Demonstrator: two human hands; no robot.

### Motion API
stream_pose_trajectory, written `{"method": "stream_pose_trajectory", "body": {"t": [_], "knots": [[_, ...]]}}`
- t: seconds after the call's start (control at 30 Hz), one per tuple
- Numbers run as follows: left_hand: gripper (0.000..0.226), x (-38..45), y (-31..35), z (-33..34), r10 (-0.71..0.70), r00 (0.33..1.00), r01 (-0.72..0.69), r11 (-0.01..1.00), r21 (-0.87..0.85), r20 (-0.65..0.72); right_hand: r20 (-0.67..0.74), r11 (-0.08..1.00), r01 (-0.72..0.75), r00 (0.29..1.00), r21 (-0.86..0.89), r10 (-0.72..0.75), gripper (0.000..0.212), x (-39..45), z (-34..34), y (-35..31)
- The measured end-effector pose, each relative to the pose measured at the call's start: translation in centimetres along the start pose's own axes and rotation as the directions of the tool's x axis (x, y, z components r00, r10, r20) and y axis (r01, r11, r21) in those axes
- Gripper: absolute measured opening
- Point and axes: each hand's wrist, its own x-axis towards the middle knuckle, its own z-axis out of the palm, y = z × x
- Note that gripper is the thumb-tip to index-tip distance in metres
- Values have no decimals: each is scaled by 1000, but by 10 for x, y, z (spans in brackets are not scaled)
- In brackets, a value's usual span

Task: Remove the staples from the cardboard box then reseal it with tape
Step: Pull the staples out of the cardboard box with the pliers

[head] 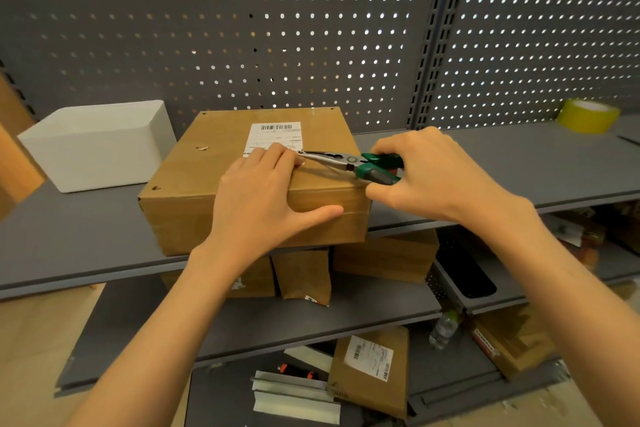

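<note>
Head view: brown cardboard box (194, 180) with a white shipping label sits on the grey metal shelf (519, 163).
Left hand (263, 198): fingers flat, pressing the box top, thumb along its front.
Right hand (433, 173): curled around green-handled steel pliers (349, 163), tips at the label's edge.
Staple (202, 148): lies loose on the box top.
Yellow tape roll (587, 114): far right on the shelf.
White bin (100, 146): left of the box.

Head view: close, forward-down onto shelf (485, 163), pegboard (242, 28) behind.

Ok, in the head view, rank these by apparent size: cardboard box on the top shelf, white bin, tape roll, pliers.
1. cardboard box
2. white bin
3. pliers and tape roll: look alike, and the tape sits farther away, so unranked.
</note>
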Motion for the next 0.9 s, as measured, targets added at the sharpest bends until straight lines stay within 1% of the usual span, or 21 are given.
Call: {"method": "stream_pose_trajectory", "body": {"t": [0.23,0.33,0.4,0.5,0.63,0.77,0.9], "knots": [[86,1,-3,-4,34,995,-31,999,-36,97,-49,998,-26,998,51,28,23,12,-7,-8],[78,3,-6,-11,54,995,-50,998,-46,82,-90,997,-15,996,69,21,22,21,-10,-15],[69,6,-13,-18,52,998,-50,998,-44,41,-106,997,-7,994,75,15,20,30,-10,-20],[52,11,-33,-31,15,999,-17,999,-47,-48,-112,998,6,994,70,2,15,47,-9,-30],[31,8,-71,-44,-66,996,67,998,14,-67,-109,997,43,993,66,-36,15,75,-3,-50],[28,1,-113,-51,-173,984,175,984,35,-40,-66,992,116,992,57,-112,22,111,11,-79],[17,-6,-154,-53,-237,970,240,969,59,-44,-60,984,175,983,32,-172,24,150,26,-111]]}}
